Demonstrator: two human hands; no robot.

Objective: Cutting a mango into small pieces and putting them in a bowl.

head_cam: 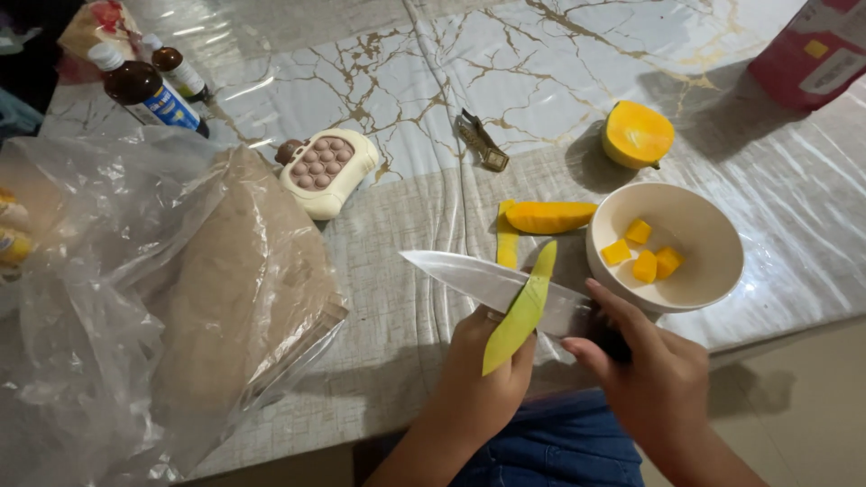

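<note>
My left hand [483,374] holds a thin strip of green-yellow mango peel [520,314] that stands up across the knife blade. My right hand [645,374] grips the handle of a large steel knife [469,278], whose blade points left over the table. Just beyond the blade lie a peeled mango slice [550,216] and another strip of peel [506,236]. A cream bowl [713,243] to the right holds several orange mango cubes [642,252]. A cut mango half [637,135] rests farther back.
A clear plastic bag with a brown loaf-like lump [225,298] fills the left side. A cream pop-button toy [327,171], two brown bottles [144,90], a small metal clip [483,142] and a red carton [816,50] sit on the marble-patterned table [379,72]. The table edge runs near my body.
</note>
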